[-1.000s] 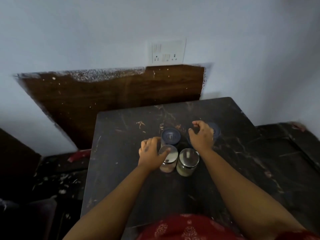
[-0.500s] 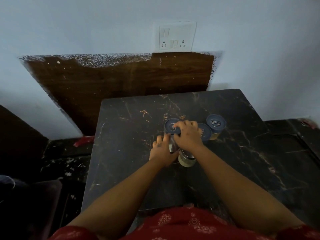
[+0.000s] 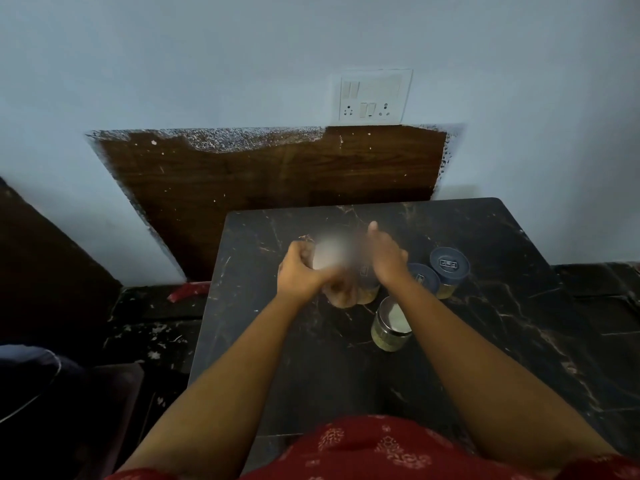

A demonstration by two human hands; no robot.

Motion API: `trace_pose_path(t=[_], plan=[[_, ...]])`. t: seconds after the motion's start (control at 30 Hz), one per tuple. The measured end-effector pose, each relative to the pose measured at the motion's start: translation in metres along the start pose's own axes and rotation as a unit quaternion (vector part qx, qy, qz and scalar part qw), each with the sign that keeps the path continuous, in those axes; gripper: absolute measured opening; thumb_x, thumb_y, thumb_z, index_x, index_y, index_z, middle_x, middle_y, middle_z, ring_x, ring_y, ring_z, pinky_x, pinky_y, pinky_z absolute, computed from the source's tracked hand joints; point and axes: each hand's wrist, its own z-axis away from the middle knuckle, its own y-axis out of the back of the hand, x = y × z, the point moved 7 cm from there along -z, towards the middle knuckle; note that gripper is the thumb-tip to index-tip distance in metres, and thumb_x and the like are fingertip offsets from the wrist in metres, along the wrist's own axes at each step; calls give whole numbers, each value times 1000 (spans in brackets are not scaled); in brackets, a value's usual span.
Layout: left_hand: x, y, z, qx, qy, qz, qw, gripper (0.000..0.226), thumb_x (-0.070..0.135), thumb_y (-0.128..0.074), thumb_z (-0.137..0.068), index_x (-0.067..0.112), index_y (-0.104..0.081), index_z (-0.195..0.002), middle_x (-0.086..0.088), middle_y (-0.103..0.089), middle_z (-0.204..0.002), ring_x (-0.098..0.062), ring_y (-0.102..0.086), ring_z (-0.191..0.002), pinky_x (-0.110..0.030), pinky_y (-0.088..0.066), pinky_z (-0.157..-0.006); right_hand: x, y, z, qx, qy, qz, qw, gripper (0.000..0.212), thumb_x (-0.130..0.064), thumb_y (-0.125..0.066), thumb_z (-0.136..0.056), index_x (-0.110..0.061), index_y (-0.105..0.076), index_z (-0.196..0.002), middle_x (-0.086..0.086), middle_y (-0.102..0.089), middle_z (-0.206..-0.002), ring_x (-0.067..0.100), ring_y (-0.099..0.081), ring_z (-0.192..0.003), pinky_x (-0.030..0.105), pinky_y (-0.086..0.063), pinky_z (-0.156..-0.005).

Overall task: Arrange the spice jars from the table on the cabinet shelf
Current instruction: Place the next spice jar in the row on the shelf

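The left hand was curled round a blurred jar with a pale top, held just above the dark marble-look counter; its fingers were wrapped snug on the jar's side. The right hand pressed against a second clear jar with yellow-brown spice; its fingers looked flat and only a little bent, so I could not tell if it truly gripped that jar. Three more jars stood on the counter to the right: a small glass jar with a shiny steel lid near the right wrist, and two clear jars with dark blue lids side by side, touching. No cabinet shelf showed here.

The jars looked like glass or hard plastic; they were likely smooth, a bit slippery and easy to break if dropped. It seemed best to hold each one round its middle, not by the lid, since a lid might pop off.
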Motion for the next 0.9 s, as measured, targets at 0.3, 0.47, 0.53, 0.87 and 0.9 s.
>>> trace_pose_path(t=[0.3, 0.47, 0.53, 0.87, 0.9], plan=[[17, -12, -4, -69, 193, 418, 885, 77, 53, -78, -70, 20, -43, -131, -13, -60, -125, -30, -64, -108, -49, -57, -82, -27, -33, 18, -198, -125, -341, 911, 48, -58, -43, -95, -16, -65, -102, 10, -70, -103, 25, -67, -97, 41, -55, -82], [24, -28, 2, -91, 159, 376, 908, 81, 44, -79, -73, 22, -25, -130, -9, -56, -124, -27, -64, -108, -52, -54, -91, -33, -37, 14, -193, -173, -469, 844, 52, -54, -45, -96, -10, -64, -116, 19, -69, -114, 33, -66, -108, 48, -51, -92], [21, -28, 1, -84, 173, 375, 907, 78, 48, -78, -73, 16, -32, -128, -11, -59, -122, -27, -66, -105, -48, -57, -86, -36, -37, 12, -190, -175, -475, 841, 48, -50, -48, -96, -9, -64, -117, 19, -70, -113, 32, -66, -106, 47, -51, -93], [43, -23, -2, -155, 125, 334, 921, 65, 54, -72, -78, 15, -52, -126, -12, -66, -118, -26, -67, -105, -46, -55, -90, -51, -21, 0, -175, -145, -433, 872, 39, -41, -49, -96, -13, -64, -119, 18, -70, -113, 33, -67, -106, 52, -51, -95], [43, -24, 0, -151, 127, 314, 929, 70, 54, -74, -75, 16, -48, -129, -11, -65, -118, -26, -67, -106, -46, -54, -92, -55, -20, 1, -177, -140, -426, 876, 38, -41, -49, -96, -13, -65, -117, 18, -70, -112, 33, -67, -105, 52, -50, -96]])
